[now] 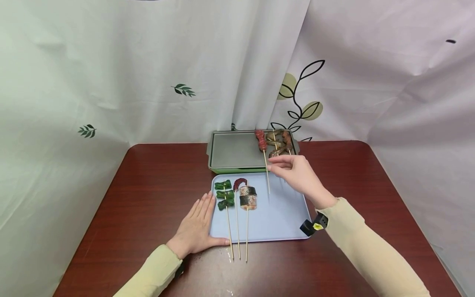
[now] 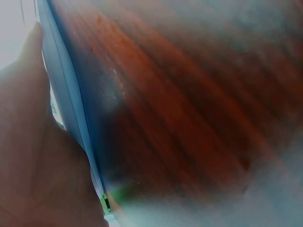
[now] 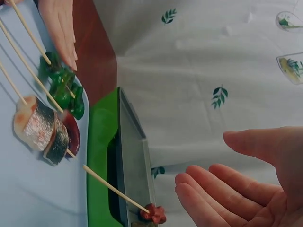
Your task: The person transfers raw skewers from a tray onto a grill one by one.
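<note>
The head view looks forward and down; both closer wrist views share the tray (image 3: 28,198).

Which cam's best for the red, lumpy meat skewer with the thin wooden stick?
Head: it shows the red meat skewer almost whole, from the side. Right wrist shows it more end-on, low in frame; left wrist doesn't show it.

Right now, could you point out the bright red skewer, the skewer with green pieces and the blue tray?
Bright red skewer (image 1: 261,141): head view, on its red food.
Green-piece skewer (image 1: 224,194): head view, on its middle piece.
Blue tray (image 1: 280,216): head view, on its bare surface.
</note>
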The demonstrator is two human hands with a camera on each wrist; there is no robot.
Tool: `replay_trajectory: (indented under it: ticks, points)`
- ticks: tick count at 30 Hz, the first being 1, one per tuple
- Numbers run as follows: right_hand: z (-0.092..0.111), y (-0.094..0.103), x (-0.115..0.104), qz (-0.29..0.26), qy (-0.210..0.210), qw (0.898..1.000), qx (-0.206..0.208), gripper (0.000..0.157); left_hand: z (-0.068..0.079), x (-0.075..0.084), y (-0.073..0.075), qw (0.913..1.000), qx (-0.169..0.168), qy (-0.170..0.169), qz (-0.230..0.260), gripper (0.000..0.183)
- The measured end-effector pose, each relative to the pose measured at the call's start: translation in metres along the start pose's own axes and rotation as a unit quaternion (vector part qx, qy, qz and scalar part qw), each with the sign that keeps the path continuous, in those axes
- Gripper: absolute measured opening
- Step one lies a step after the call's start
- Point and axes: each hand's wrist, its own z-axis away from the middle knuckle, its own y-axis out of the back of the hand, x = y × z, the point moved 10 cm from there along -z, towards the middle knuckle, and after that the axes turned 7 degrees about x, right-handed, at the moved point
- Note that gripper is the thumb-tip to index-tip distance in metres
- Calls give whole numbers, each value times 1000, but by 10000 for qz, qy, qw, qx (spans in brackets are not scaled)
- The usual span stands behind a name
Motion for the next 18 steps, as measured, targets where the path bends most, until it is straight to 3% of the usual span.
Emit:
replay_trajectory:
  ticks: [11, 18]
  points:
    - [21, -11, 2, -222, 114, 9994, -232, 36, 0, 0, 0, 9999, -87, 4, 59, 134]
    - [38, -25, 6, -636, 43, 9969, -456, 36, 0, -1, 0, 9999, -107, 19, 81, 134]
